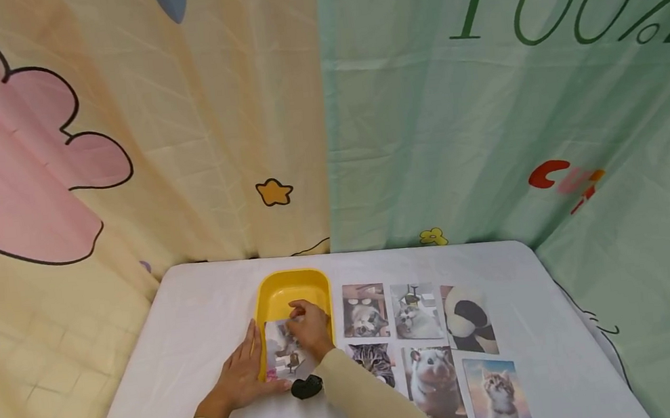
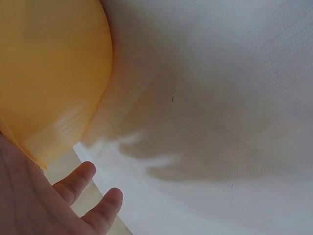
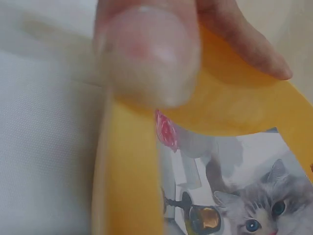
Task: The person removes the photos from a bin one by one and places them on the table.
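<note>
A yellow tray stands on the white table, with a cat photo card lying in its near half, upside down to me. My left hand rests against the tray's left side with straight fingers, its thumb along the near rim. Over the card's right part is my right hand, fingers bent; whether they pinch the card is hidden. The right wrist view has a blurred thumb close up at the rim and the card's cat face. Two left-hand fingers stick out beside the tray in the left wrist view.
Right of the tray, photo cards lie in two rows: cats, a panda-like plush, a partly covered tabby, a hamster and a kitten. Patterned curtains hang behind the table.
</note>
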The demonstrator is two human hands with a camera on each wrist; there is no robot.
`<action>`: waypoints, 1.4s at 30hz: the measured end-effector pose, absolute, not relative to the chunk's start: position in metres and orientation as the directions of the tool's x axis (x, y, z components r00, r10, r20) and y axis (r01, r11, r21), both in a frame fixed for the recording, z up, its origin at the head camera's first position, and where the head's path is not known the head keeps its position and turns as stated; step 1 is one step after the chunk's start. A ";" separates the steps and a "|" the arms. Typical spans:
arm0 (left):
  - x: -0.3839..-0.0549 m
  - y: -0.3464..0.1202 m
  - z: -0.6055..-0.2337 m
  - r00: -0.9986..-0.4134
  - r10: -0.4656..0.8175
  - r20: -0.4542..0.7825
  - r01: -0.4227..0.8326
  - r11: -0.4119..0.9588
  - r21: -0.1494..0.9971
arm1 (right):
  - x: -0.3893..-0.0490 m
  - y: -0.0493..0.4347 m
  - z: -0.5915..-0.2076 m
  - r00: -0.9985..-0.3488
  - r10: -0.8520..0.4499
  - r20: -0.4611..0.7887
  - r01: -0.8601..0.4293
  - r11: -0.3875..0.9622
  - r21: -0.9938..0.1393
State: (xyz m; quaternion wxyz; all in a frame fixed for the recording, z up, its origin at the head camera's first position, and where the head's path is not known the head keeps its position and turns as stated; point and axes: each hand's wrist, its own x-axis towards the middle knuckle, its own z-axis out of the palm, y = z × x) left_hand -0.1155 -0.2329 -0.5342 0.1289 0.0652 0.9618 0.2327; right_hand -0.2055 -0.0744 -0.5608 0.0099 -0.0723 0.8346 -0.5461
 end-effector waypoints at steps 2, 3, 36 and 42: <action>-0.115 -0.233 -0.533 -0.959 0.188 -0.212 0.073 0.887 0.456 | -0.207 -0.073 -0.559 -0.987 -0.146 0.068 -0.111 0.309 -0.945; -0.115 -0.233 -0.533 -0.960 0.188 -0.209 0.075 0.887 0.455 | -0.208 -0.071 -0.558 -0.987 -0.151 0.063 -0.103 0.272 -0.957; -0.116 -0.232 -0.533 -0.950 0.171 -0.261 0.033 0.888 0.458 | -0.207 -0.033 -0.530 -0.969 -0.215 0.117 -0.182 0.313 -0.932; -0.117 -0.233 -0.533 -0.947 0.184 -0.265 0.040 0.881 0.471 | -0.209 -0.012 -0.525 -0.981 -0.121 0.155 -0.178 0.215 -0.960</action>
